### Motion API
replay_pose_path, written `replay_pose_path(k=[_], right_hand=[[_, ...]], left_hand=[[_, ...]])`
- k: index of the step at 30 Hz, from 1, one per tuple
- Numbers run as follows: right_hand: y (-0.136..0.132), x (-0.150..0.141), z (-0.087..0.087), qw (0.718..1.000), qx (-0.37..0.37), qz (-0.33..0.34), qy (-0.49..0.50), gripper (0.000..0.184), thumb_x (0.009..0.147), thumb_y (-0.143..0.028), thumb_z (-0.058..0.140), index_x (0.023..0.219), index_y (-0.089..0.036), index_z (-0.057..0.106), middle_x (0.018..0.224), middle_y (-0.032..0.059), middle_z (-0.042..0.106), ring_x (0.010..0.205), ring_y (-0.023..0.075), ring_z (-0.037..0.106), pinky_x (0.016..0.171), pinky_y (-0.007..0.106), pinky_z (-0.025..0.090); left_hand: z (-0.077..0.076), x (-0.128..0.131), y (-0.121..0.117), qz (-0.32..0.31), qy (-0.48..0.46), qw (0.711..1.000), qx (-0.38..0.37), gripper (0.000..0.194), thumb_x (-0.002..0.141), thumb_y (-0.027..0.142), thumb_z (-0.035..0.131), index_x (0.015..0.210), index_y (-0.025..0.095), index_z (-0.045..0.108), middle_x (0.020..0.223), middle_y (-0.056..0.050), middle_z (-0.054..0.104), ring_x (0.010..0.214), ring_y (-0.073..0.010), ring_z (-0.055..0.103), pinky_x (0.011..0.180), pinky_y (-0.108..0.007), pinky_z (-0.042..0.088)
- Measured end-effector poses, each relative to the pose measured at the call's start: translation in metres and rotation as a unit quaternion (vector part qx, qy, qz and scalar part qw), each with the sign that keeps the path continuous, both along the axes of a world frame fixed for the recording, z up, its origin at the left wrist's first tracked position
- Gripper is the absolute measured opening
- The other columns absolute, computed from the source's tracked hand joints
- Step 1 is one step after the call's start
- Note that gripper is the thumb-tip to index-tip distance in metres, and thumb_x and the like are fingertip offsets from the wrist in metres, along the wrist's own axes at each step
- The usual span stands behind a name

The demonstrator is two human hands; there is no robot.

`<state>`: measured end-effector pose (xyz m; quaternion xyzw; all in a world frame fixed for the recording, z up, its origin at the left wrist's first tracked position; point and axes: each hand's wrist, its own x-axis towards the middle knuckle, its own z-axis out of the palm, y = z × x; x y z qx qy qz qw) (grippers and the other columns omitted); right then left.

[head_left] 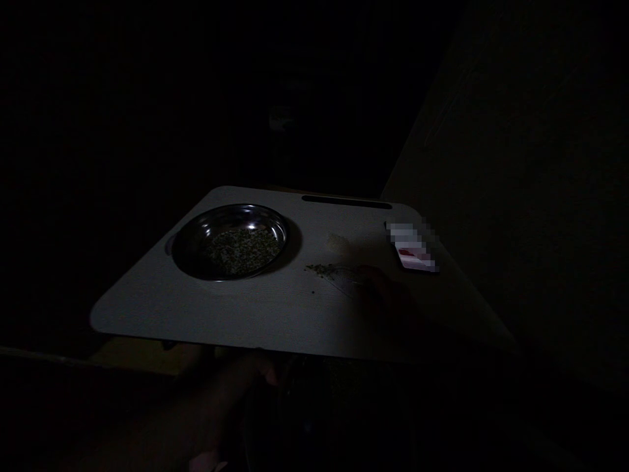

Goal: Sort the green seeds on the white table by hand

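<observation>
The scene is very dark. My right hand [388, 292] is low over the white tabletop, its fingers at the right end of a clear, thin-edged container [341, 280]; its exact kind is hard to make out. Small green grains [319, 269] lie at the container's left edge. Below the table's front edge, my left hand [263, 367] is at the rim of a dark round vessel [307, 406], with faint greenish contents. A shiny steel bowl [230, 278] on the left of the tabletop holds green and pale grains [240, 250].
The white table [196, 314] has rounded corners and a dark slot [346, 202] along its back edge. A phone-like device [417, 259] with a partly pixelated lit screen lies at the right. Pale grains [338, 242] form a small patch behind the clear container. A wall [515, 196] rises on the right.
</observation>
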<state>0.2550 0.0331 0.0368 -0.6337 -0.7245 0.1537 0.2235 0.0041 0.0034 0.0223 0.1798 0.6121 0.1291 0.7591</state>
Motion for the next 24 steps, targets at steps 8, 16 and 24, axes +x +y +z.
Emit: replay_pose_path(k=[8,16,24], right_hand=[[-0.004,-0.002,0.002,0.999,-0.008,0.044,-0.008,0.039,0.078,-0.03,0.035,0.114,-0.019,0.043,0.085,0.0056,0.062,0.073,0.0158,0.058,0.062,0.026,0.043],[-0.001,0.002,-0.003,1.0,0.017,-0.012,0.006,0.04,0.077,-0.031,0.035,0.115,-0.019,0.042,0.077,0.005,0.063,0.068,0.0164,0.058,0.059,0.028,0.044],[-0.001,0.002,-0.003,1.0,0.014,-0.026,0.009,0.041,0.078,-0.032,0.034,0.115,-0.016,0.042,0.079,0.0069,0.063,0.069,0.0167,0.058,0.059,0.027,0.044]], left_hand=[[-0.001,0.001,0.001,0.039,0.075,0.996,0.041,0.027,0.048,0.012,0.061,0.071,0.019,0.049,0.058,-0.002,0.055,0.058,-0.0202,0.056,0.052,-0.037,0.046],[-0.009,-0.001,-0.001,0.048,0.115,0.99,0.064,0.032,0.045,0.013,0.06,0.073,0.02,0.047,0.061,-0.004,0.056,0.06,-0.024,0.056,0.051,-0.04,0.046],[-0.004,0.006,-0.008,0.06,0.092,0.992,0.055,0.023,0.048,0.015,0.056,0.069,0.02,0.049,0.058,-0.003,0.055,0.057,-0.0209,0.055,0.05,-0.037,0.044]])
